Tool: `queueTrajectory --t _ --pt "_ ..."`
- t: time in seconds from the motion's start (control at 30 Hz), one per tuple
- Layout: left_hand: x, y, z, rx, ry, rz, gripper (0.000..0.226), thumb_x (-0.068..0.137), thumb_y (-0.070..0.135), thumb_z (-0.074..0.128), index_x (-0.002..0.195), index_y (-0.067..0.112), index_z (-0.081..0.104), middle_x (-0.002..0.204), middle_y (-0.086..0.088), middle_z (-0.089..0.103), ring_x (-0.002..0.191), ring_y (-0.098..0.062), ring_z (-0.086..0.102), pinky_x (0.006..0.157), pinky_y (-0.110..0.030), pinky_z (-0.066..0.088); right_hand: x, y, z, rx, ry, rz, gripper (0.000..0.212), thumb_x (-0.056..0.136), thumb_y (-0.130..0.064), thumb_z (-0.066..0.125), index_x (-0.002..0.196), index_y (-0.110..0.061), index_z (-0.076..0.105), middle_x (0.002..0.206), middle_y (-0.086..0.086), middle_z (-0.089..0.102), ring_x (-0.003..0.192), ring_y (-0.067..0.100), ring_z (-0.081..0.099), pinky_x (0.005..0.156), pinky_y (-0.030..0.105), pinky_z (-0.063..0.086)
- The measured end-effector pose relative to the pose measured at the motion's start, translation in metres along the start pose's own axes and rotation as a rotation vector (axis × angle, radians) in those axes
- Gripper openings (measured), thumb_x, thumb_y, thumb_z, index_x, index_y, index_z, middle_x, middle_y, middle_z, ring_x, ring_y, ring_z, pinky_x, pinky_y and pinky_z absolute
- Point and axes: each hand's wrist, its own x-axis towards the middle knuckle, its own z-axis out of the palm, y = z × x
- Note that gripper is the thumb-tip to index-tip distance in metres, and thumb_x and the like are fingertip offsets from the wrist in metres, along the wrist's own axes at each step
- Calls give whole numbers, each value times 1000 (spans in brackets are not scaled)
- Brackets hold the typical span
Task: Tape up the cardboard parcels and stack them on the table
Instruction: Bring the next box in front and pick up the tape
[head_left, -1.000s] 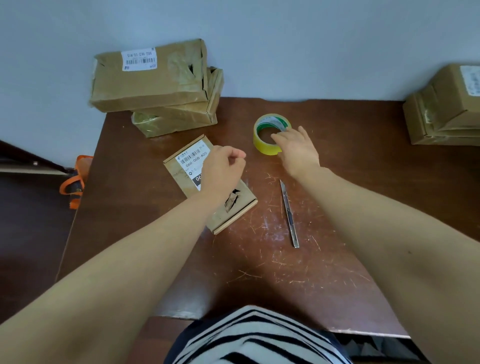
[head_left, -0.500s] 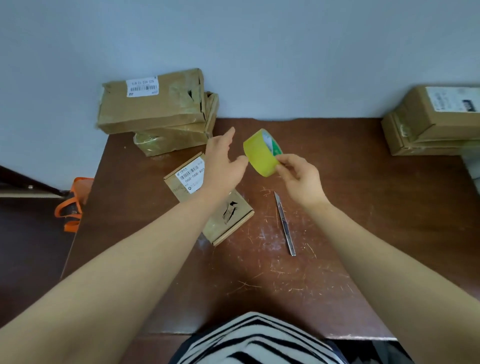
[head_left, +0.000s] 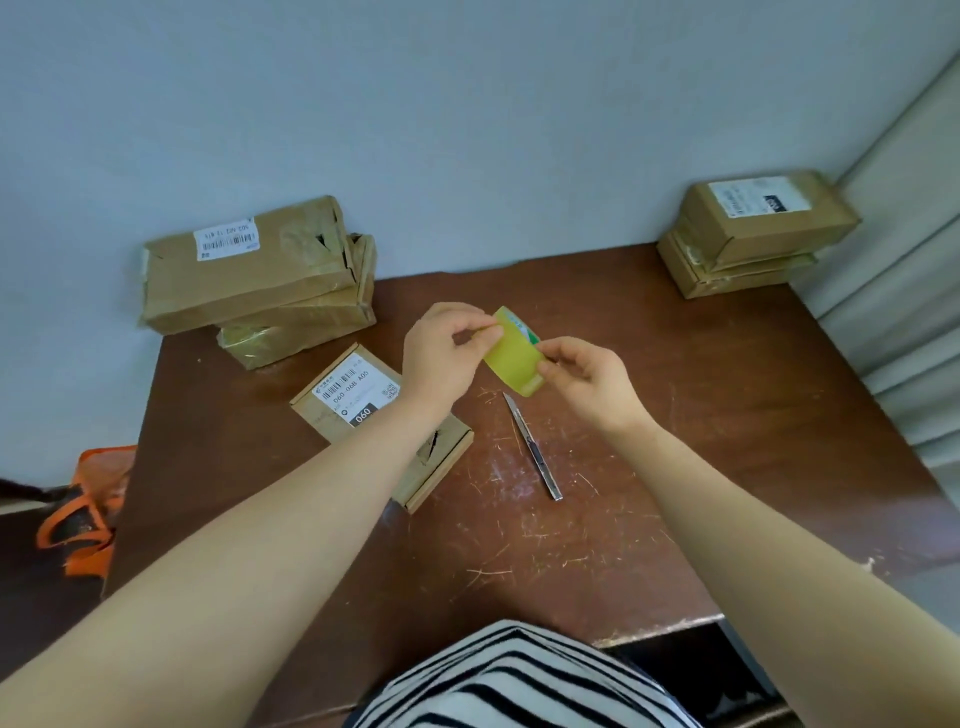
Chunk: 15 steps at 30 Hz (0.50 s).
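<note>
I see my left grip (head_left: 441, 358) and right grip (head_left: 589, 387) both pinching the yellow tape roll (head_left: 511, 361) above the table (head_left: 701, 441), near the knife (head_left: 533, 448).

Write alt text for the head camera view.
Two bare hands hold a yellow tape roll above a scratched brown table, the left hand pinching its outer face, the right hand gripping its lower side. Beneath lie a small labelled parcel and a utility knife; a left stack and a right stack of parcels sit at the back corners.

Forearms forward, left hand (head_left: 441, 358) and right hand (head_left: 592, 382) close together, fingers (head_left: 480, 326) in pinches.
</note>
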Motion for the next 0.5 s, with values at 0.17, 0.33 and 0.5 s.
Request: queueTrajectory --t 0.17,0.33,0.5 --pt "3 7 11 99 -110 -43 18 95 19 56 98 8 70 90 5 61 86 -13 56 77 -26 43 -14 -9 -15 149 -42 -7 13 92 -5 57 100 -7 66 88 0 63 75 7 54 67 10 42" --pt "8 14 25 225 -198 -144 26 101 23 43 92 14 66 75 6 54 77 -15 49 68 -27 35 -22 -7 -29 232 -85 12 14 94 -17 56 84 -15 65 70 -10 60 66 3 54 63 16 45" --pt "6 18 46 -39 -305 -411 27 99 24 49 107 10 70 92 -4 66 74 -18 54 69 -34 50 -22 -11 -48 195 -6 61 24 95 -25 55 75 -17 64 65 -7 58 61 5 52 59 15 42"
